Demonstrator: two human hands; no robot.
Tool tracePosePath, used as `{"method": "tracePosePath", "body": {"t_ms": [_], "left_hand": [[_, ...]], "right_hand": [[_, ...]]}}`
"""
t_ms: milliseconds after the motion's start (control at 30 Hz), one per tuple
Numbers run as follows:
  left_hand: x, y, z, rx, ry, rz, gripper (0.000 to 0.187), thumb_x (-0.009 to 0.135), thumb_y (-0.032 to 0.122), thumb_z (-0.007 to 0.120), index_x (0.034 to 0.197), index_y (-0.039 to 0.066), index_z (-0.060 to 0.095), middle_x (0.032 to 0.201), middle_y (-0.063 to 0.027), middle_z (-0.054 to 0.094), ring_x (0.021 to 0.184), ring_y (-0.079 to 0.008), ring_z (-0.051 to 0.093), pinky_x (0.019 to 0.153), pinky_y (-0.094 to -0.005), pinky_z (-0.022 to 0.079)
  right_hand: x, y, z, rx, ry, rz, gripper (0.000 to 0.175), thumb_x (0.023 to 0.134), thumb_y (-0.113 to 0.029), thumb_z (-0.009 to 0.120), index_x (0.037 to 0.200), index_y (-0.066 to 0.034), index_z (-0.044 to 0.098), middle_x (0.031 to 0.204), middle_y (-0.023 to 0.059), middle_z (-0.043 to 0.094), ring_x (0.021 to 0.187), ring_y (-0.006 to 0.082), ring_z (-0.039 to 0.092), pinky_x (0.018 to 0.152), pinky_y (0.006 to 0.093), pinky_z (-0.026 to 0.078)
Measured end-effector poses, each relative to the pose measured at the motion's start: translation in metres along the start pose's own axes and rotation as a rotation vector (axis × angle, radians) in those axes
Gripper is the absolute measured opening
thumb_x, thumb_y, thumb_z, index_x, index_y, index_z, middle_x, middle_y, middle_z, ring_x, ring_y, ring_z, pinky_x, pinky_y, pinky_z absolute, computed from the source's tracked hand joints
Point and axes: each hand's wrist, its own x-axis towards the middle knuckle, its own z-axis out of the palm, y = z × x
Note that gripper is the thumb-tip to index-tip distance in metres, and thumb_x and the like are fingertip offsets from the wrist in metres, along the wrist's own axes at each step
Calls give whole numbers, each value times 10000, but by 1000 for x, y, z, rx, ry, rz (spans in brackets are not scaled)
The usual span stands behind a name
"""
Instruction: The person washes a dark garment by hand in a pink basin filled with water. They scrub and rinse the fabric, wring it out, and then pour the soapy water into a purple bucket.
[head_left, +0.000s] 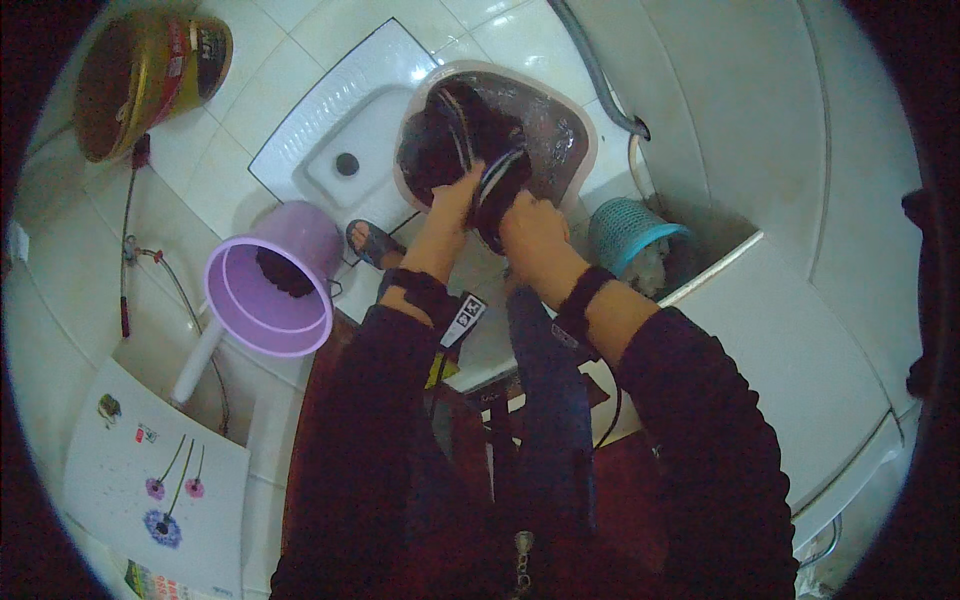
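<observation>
A pale plastic basin (589, 124) of murky water stands on the tiled floor in front of me. Dark wet cloth with light stripes (442, 127) lies in its left part. My left hand (456, 193) grips this cloth near the basin's front edge. Close beside it, my right hand (531, 223) is closed on a bunched dark fold with a light stripe (501, 180), which hangs over the rim. The fingertips of both hands are partly hidden by cloth. Each wrist wears a dark band.
Left of the basin is a white squat toilet (337, 127). A purple bucket (270, 285) with something dark inside stands nearer, beside my slippered foot (367, 240). A teal mesh basket (637, 229) is at right, below a grey hose (600, 75). A yellowish bucket (150, 82) sits far left.
</observation>
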Motion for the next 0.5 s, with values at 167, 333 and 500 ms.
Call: {"method": "tracePosePath", "body": {"t_ms": [167,333,500], "left_hand": [[-19,21,-7,1,-183,-116,722,768,303,847,1292,-103,560,1248,-178,623,1114,-273,632,858,-392,544],[-10,31,-20,-206,-161,-18,412,799,187,816,1108,-40,665,988,-90,693,900,-207,678,779,-345,563],[-15,25,-17,-462,-278,-115,411,814,164,805,1172,25,657,1041,-63,691,941,-224,676,829,-325,562]], "right_hand": [[2,-9,-1,-2,226,89,665,672,-295,863,1265,-81,653,1220,167,577,999,386,627,564,537,572],[-31,20,17,986,741,54,951,674,-179,882,1492,-77,409,1314,196,543,1140,373,602,881,430,568],[-42,3,13,2292,773,258,812,753,-159,873,1435,-67,444,1325,166,559,1177,249,588,973,358,512]]}}
